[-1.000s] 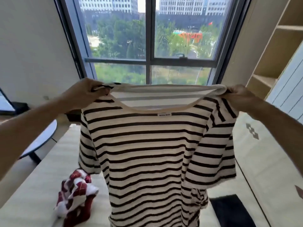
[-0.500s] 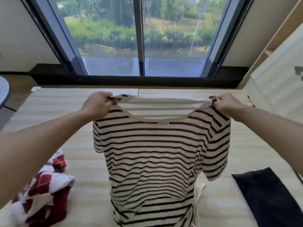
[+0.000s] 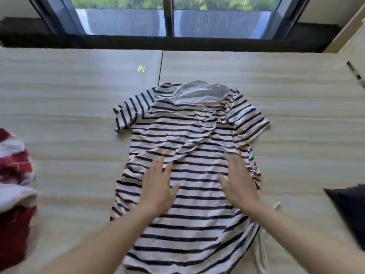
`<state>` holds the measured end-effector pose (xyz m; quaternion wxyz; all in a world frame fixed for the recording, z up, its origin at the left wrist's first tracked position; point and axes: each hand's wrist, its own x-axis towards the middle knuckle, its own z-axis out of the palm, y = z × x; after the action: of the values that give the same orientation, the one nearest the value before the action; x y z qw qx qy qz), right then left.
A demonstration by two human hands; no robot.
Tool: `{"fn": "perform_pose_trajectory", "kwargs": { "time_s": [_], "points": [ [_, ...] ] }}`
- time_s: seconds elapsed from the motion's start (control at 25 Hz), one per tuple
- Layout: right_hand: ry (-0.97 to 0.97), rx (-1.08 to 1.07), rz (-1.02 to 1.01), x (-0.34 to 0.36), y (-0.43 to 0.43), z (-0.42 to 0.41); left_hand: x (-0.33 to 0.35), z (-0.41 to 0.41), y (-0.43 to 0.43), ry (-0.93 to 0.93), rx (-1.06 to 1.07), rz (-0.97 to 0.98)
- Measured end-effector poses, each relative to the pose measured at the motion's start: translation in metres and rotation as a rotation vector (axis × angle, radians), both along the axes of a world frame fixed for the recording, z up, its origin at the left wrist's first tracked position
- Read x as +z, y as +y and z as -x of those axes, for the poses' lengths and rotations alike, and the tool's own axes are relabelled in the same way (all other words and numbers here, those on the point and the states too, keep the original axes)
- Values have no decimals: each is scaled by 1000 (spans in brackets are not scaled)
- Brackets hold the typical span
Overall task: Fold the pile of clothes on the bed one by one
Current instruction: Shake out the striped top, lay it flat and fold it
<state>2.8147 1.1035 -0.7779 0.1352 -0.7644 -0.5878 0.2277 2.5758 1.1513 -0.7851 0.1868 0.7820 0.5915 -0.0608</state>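
A white T-shirt with dark stripes (image 3: 189,135) lies spread on the beige bed (image 3: 69,115), its collar toward the window and both short sleeves out to the sides. The cloth is wrinkled across the chest. My left hand (image 3: 158,186) rests flat on the shirt's middle with its fingers straight. My right hand (image 3: 239,182) lies flat beside it, fingers spread, near the shirt's right edge. Neither hand holds any cloth.
A red and white checked garment (image 3: 15,186) is bunched at the left edge of the bed. A dark garment (image 3: 349,210) lies at the right edge. A window (image 3: 169,16) with a dark sill runs along the far side.
The shirt, held up by its shoulders before, now lies on the bed. Both hands have let go of the shoulders and moved down onto its middle. The view has tilted downward.
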Motion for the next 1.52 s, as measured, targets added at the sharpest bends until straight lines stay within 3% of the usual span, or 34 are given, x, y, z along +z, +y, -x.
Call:
{"fn": "perform_pose_trajectory", "kwargs": {
  "time_s": [0.16,0.28,0.32,0.4,0.44,0.48,0.56,0.68,0.76,0.84,1.04,1.2,1.44,1.52],
  "points": [
    [-66,73,282,-72,-73,17,-74,21,-72,97,-4,71],
    [-197,125,295,-89,-131,7,-93,48,-120,134,-45,89],
    [-244,79,221,-97,-153,1,-96,54,-135,217,-60,26],
    [-336,111,66,-87,-164,-2,-103,51,-146,236,-84,-275],
    [-468,-16,21,-77,-160,-3,-101,45,-145,166,-83,-304],
    [-450,-168,92,-73,-168,-5,-103,46,-151,87,-184,-308],
    [-414,-302,-22,-53,-153,-1,-88,34,-147,48,-273,-360],
    [-119,-307,-145,-48,-84,-40,-72,-14,-85,-105,-96,-136],
    [-71,-665,-161,-46,-21,-99,-79,-48,-46,-120,0,-174],
    [-107,-853,-58,-65,39,-159,-90,-62,-15,-45,14,-159],
    [-343,-534,233,-84,82,-227,-108,-70,-20,8,43,-149],
    [-294,-366,124,-70,117,-257,-109,-70,-15,-1,50,-145],
    [-453,-572,-45,-28,175,-312,-108,-72,-12,28,44,-135],
    [-321,-289,-204,-35,199,-274,-108,-69,-10,39,49,-110]
  ]
}}
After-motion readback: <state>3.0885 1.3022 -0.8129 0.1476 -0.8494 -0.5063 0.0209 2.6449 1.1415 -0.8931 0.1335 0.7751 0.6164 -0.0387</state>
